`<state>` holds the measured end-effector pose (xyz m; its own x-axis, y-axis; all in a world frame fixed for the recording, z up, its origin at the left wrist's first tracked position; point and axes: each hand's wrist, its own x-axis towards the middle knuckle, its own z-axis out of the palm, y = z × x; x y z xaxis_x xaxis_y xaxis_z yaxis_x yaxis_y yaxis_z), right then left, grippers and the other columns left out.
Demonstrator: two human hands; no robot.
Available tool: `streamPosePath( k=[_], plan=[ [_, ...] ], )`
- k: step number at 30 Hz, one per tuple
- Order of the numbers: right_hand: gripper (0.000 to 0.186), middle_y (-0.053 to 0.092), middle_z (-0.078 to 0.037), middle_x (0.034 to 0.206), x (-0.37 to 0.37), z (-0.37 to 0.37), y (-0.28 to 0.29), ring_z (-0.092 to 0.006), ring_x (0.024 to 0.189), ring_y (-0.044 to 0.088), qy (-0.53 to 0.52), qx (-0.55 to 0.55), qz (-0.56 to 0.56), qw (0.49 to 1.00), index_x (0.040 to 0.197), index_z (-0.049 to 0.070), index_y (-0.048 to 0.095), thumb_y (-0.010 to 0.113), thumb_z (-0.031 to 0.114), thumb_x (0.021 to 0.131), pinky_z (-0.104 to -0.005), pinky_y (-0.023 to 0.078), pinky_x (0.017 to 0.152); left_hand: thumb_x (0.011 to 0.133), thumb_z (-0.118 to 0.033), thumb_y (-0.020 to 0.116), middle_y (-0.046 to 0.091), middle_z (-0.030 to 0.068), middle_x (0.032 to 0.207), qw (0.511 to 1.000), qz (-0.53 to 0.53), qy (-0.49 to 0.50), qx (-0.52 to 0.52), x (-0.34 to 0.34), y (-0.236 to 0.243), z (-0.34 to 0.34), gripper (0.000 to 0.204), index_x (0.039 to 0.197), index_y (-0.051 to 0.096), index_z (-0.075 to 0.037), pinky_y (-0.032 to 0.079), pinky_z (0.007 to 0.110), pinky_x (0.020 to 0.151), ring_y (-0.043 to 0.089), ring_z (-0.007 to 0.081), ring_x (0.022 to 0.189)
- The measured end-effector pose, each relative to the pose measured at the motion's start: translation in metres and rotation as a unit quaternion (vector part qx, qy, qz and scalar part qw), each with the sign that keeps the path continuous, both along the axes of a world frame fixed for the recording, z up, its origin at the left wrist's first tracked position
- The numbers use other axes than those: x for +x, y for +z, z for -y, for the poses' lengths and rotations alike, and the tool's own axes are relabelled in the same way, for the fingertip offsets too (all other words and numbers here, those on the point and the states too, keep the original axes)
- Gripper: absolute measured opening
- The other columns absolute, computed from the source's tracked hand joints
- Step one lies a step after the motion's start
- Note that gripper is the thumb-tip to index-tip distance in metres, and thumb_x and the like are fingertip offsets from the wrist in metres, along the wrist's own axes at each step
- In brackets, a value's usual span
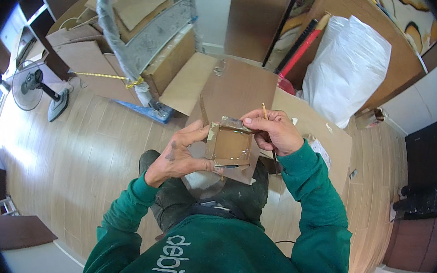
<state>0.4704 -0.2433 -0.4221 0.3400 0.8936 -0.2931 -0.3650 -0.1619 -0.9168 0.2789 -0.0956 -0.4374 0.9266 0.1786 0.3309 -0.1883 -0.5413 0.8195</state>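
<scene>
A small open cardboard box point(233, 146) with shiny wet-looking streaks along its inner edges is held above my lap. My left hand point(180, 153) grips its left side, thumb at the near edge and fingers toward the far corner. There are grey smears on the back of that hand. My right hand point(277, 131) pinches the raised flap point(232, 122) at the box's far side between thumb and forefinger. A thin brush-like stick point(265, 109) passes upright through the same hand; its lower end is dark and its exact kind is unclear.
A large cardboard box point(244, 89) stands just beyond my hands. Cardboard pieces point(141, 8) sit on a wrapped trolley point(117, 37) at the far left, near a fan point(34, 84). A white sack point(346, 70) and a red tube point(303, 50) stand at the far right.
</scene>
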Motion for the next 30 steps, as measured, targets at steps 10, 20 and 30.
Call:
streamPosePath(
  k=[10,20,30],
  plan=[
    [0.011,0.056,-0.002,0.068,0.046,0.063,-0.032,-0.0055,0.037,0.036,-0.155,-0.035,0.02,0.987,0.083,0.001,0.063,0.064,0.012,0.082,-0.0214,0.022,0.033,0.061,-0.014,0.081,0.059,0.0086,0.099,0.998,-0.06,-0.017,0.002,0.042,-0.016,0.022,0.069,0.124,0.055,-0.002,0.042,0.03,0.077,0.055,0.0147,0.086],
    [0.015,0.055,-0.007,0.066,0.18,0.151,-0.108,-0.0085,0.04,0.037,-0.356,-0.151,0.019,0.922,0.084,0.001,0.061,0.064,0.014,0.078,-0.0242,0.02,0.032,0.082,0.004,0.053,0.059,0.0071,0.089,0.95,-0.007,0.267,-0.16,-0.052,-0.056,-0.042,0.03,0.11,0.062,0.001,0.044,0.024,0.056,0.057,0.0122,0.065],
    [0.018,0.057,-0.011,0.069,0.274,0.174,-0.197,-0.0118,0.044,0.042,-0.454,-0.215,-0.027,0.864,0.089,0.003,0.058,0.064,0.015,0.077,-0.0265,0.026,0.034,0.082,0.0,0.047,0.047,-0.0038,0.063,0.874,-0.105,0.412,-0.235,-0.134,-0.115,-0.04,0.024,0.09,0.069,0.001,0.024,0.018,0.044,0.036,0.0023,0.05]
  ],
)
